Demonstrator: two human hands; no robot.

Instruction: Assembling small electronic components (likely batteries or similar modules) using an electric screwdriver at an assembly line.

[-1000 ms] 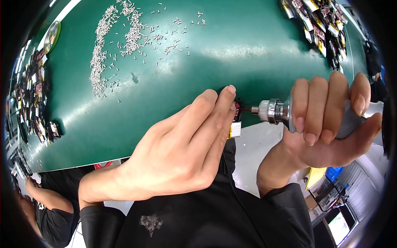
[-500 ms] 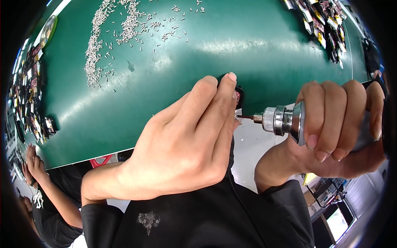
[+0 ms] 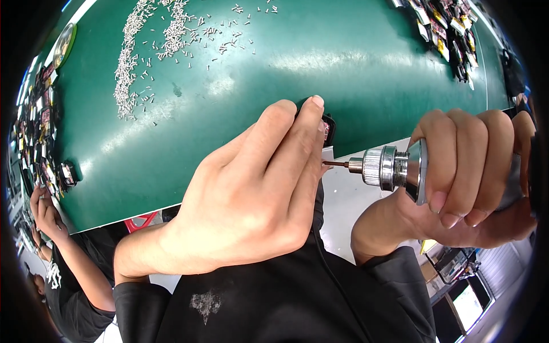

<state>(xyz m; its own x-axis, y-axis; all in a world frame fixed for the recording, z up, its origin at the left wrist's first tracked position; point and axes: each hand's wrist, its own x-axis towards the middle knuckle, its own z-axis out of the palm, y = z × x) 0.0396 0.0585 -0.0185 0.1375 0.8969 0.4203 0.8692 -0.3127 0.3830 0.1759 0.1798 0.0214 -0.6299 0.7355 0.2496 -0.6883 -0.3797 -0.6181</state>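
Note:
My left hand (image 3: 260, 183) is closed round a small black device (image 3: 330, 130), whose dark rim and reddish inside show just past my fingers; the rest of it is hidden. In my right hand (image 3: 463, 171) I grip an electric screwdriver (image 3: 382, 167) with a silver knurled collar, held sideways and aimed left. Its thin brown bit (image 3: 336, 164) reaches to the near side of the device by my left fingertips. Whether the tip sits in a screw is hidden behind my fingers.
Many loose small screws (image 3: 124, 80) lie spread over the green table (image 3: 229, 114) at the far left. Piles of black devices stand at the left (image 3: 43, 131) and the far right (image 3: 443, 31). A co-worker's hand (image 3: 47, 211) rests at the left table edge.
My left hand and the device have shifted slightly left and up. The screwdriver stays at about the same place, its bit at the device. The co-worker's hand has moved slightly.

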